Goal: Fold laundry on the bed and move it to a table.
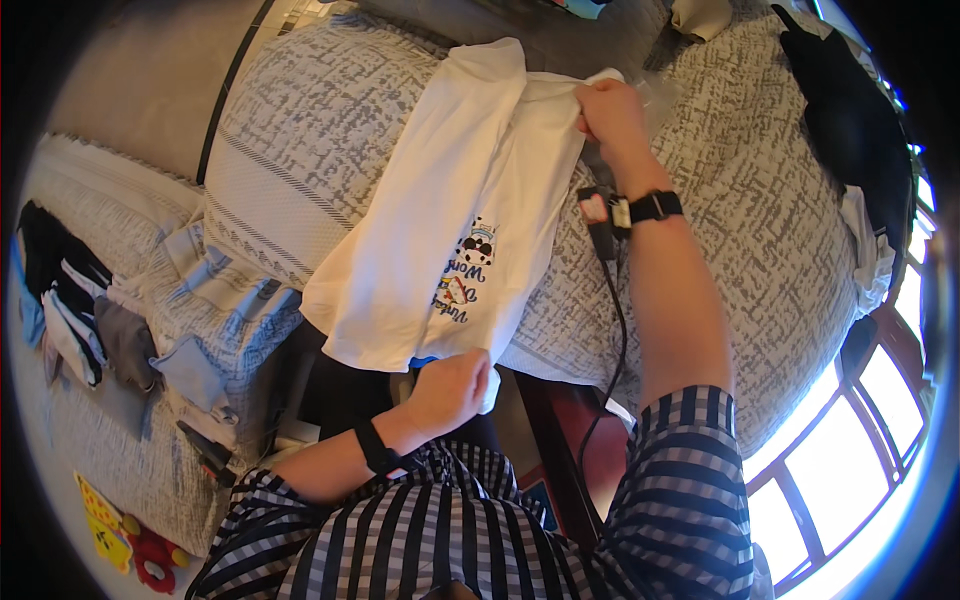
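Observation:
A white shirt (400, 230) with a cartoon print and dark lettering lies lengthwise before me on the patterned cover. One side of it is folded over in a long panel. My left hand (450, 392) is closed on its near edge, where a bit of white cloth shows beside the fingers and a spot of blue shows next to them. Far up on the right, my right hand (610, 112) pinches the shirt's far corner. Both wrists wear black straps; a small device (605, 210) with a black cable sits at the right one.
The grey-and-cream patterned cover (740, 250) spreads under and around the shirt. Several clothes (125, 335) are heaped on the left seat, with a red plush toy (152, 560) below them. A dark garment (850, 120) hangs at the far right, above a bright window (830, 490).

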A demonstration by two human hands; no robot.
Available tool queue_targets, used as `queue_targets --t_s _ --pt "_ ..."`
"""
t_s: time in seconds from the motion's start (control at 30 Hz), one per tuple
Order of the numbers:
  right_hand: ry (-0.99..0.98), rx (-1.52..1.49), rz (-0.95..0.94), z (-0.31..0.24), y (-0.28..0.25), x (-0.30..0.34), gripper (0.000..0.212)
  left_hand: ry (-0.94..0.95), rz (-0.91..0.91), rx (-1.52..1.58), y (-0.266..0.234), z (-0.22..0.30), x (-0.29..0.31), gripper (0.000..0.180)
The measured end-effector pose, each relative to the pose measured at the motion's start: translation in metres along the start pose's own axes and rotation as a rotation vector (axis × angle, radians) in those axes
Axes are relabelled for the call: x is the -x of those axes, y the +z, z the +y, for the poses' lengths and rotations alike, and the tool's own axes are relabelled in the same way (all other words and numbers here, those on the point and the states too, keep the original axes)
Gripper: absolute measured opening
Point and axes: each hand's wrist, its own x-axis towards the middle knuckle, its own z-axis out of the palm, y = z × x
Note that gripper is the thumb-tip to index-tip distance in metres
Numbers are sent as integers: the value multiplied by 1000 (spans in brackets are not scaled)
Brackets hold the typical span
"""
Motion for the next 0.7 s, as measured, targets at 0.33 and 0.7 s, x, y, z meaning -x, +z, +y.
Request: queue_targets --t_s 0.33,0.7 --pt "-27 -132 -125 9 57 4 18 -181 105 -197 -7 -36 2 15" --pt "-39 36 203 52 -17 24 35 277 542 -383 -153 -6 -128 8"
